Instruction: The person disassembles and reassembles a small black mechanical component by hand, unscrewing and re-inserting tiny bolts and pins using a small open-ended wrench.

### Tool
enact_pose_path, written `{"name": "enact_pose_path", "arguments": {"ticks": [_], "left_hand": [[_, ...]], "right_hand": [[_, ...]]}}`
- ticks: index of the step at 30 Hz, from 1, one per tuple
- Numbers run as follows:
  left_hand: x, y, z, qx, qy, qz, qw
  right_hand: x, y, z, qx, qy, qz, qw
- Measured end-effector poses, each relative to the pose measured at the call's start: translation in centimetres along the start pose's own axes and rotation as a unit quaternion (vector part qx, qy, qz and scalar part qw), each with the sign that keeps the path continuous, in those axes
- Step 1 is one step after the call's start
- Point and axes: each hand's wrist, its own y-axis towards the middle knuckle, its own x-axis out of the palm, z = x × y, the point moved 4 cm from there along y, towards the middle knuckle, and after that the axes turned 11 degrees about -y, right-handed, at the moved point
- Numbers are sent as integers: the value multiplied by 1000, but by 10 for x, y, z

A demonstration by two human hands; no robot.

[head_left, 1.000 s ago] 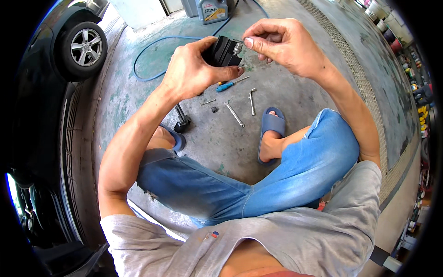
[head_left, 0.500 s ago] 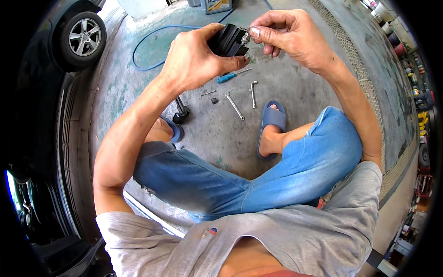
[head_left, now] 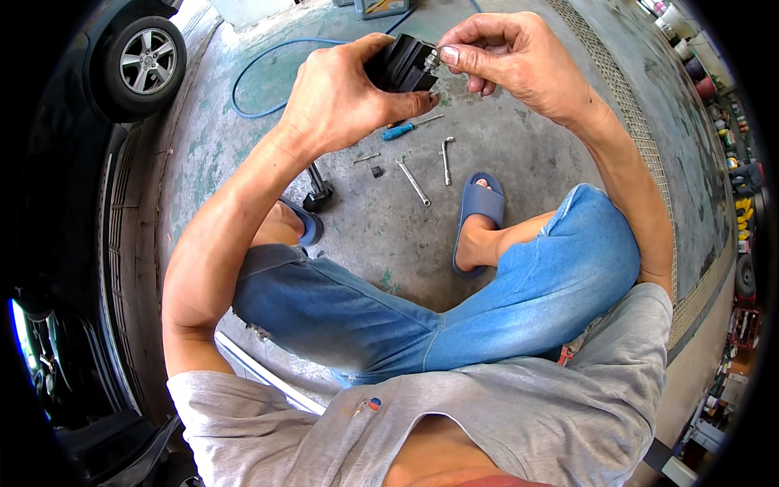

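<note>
My left hand (head_left: 337,96) is wrapped around a black ribbed block-shaped part (head_left: 403,65), its thumb along the near side. Small silvery metal hardware (head_left: 431,60) sticks out of the part's right end. The thumb and forefinger of my right hand (head_left: 519,65) are pinched together at this hardware; their tips hide what lies between them. Below the hands, on the concrete floor, lie a blue-handled screwdriver (head_left: 399,131), a combination wrench (head_left: 414,182), an L-shaped socket wrench (head_left: 446,161), a thin metal piece (head_left: 367,157) and a small black piece (head_left: 376,171).
A black tool-like object (head_left: 317,193) stands by my left sandal (head_left: 305,224). My right sandal (head_left: 480,203) is beside the wrenches. A blue hose (head_left: 243,77) curves behind my left hand. A car wheel (head_left: 148,65) is at left; a floor grate (head_left: 625,122) runs along the right.
Both hands stay at the black part in nearly the same pose. The floor tools and the hose appear slightly higher in the picture, as the view has shifted a little.
</note>
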Motion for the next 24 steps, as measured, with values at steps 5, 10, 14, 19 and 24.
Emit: {"name": "enact_pose_path", "arguments": {"ticks": [5, 10, 14, 19, 24], "left_hand": [[-1, 0, 0, 1, 8, 2, 1000], [-1, 0, -1, 12, 2, 5, 1000], [-1, 0, -1, 7, 8, 2, 1000], [1, 0, -5, 14, -8, 7, 1000], [-1, -1, -2, 5, 16, 1, 1000]], "right_hand": [[1, 0, -2, -3, -14, 1, 1000], [-1, 2, -2, -7, -16, -1, 1000], [1, 6, -5, 25, 71, -28, 997], [1, 6, -3, 23, 79, -16, 996], [2, 5, -3, 28, 89, -19, 995]]}}
